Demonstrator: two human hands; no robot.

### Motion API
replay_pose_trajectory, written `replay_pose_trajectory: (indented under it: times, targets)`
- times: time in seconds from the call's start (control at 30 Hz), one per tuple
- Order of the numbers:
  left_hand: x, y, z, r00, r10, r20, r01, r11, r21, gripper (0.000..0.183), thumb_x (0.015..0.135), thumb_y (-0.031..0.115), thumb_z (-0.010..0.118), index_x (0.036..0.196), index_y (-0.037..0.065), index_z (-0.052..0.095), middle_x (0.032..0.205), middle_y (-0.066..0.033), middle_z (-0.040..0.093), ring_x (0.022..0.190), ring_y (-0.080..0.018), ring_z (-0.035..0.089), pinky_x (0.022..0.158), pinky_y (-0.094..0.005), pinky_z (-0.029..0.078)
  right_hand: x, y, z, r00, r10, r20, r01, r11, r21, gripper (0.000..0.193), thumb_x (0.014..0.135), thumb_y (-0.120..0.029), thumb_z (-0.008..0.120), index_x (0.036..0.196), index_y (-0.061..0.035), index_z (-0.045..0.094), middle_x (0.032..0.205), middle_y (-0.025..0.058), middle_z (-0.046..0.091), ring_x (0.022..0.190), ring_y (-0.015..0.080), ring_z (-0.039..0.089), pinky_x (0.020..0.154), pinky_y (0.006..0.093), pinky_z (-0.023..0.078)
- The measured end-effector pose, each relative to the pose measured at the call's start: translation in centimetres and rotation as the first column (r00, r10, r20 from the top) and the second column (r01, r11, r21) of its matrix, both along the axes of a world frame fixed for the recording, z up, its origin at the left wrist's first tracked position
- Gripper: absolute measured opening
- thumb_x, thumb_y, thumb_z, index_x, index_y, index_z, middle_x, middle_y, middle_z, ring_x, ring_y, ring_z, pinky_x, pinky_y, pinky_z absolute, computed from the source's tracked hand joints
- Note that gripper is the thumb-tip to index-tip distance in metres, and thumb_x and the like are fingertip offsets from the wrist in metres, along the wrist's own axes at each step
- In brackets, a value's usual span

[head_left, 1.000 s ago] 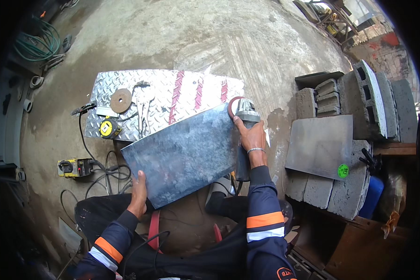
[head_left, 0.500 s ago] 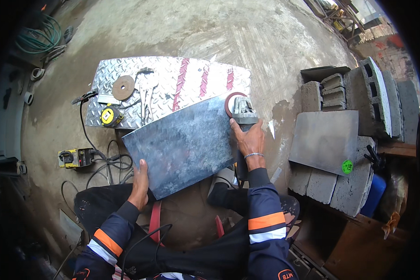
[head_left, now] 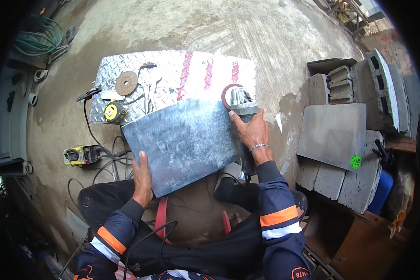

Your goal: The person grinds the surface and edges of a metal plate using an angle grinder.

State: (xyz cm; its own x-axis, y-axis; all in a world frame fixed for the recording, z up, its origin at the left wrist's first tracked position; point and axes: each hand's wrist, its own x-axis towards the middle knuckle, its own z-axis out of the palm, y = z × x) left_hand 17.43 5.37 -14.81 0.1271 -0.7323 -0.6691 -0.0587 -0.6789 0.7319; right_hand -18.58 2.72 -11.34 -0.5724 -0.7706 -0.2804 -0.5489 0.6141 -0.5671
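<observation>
A grey sheet-metal plate (head_left: 184, 142) lies tilted across the near edge of a shiny checker plate (head_left: 172, 74) on the concrete floor. My left hand (head_left: 142, 179) presses on the sheet's near left corner. My right hand (head_left: 252, 133) grips an angle grinder (head_left: 240, 105) whose reddish disc sits at the sheet's far right corner. On the checker plate lie a loose brown grinding disc (head_left: 126, 83), locking pliers (head_left: 149, 86) and a yellow tape measure (head_left: 112, 112).
A yellow socket box (head_left: 79, 155) with black cables lies on the floor to the left. Concrete blocks (head_left: 350, 84) and a flat grey slab (head_left: 333, 135) are stacked at the right. Green hose (head_left: 37, 37) is coiled at far left. My dark trousered legs are below the sheet.
The view has shifted slightly; the sheet and grinder sit a little higher in the picture. Both hands keep their hold in the same places.
</observation>
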Motion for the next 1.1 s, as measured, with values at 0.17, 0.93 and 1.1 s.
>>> replay_pose_trajectory:
  times: [0.17,0.93,1.1]
  targets:
    - [-0.8,-0.3,0.9,0.999,0.012,-0.044,-0.012,1.000,-0.021,0.103,0.092,0.075,0.053,0.152,-0.005,0.026,0.149,-0.0213,0.041,0.134,-0.0299,0.045,0.112,-0.0420,0.037,-1.5,-1.1,0.5,0.999,0.039,-0.009,-0.039,0.999,-0.012,0.092,0.079,-0.060,0.076,0.121,0.0152,0.046,0.099,0.0398,0.066,0.098,0.0510,0.068,0.088,0.0494,0.054]
    - [-0.4,-0.9,1.4,0.997,-0.019,-0.068,0.020,1.000,0.009,0.105,0.091,0.075,0.053,0.155,-0.002,0.022,0.150,-0.0212,0.040,0.135,-0.0304,0.045,0.110,-0.0425,0.040,-0.4,-1.3,0.2,0.997,0.081,0.016,-0.080,0.997,-0.021,0.089,0.081,-0.058,0.075,0.124,0.0135,0.043,0.095,0.0401,0.066,0.092,0.0525,0.068,0.083,0.0537,0.054]
    - [-0.1,-0.8,0.8,0.996,-0.026,-0.087,0.024,1.000,-0.019,0.103,0.092,0.075,0.053,0.155,-0.002,0.024,0.150,-0.0204,0.039,0.134,-0.0300,0.044,0.112,-0.0417,0.038,0.1,-1.7,0.0,0.996,0.092,0.015,-0.091,0.994,-0.061,0.091,0.081,-0.058,0.075,0.124,0.0147,0.043,0.096,0.0395,0.067,0.095,0.0524,0.068,0.085,0.0521,0.054]
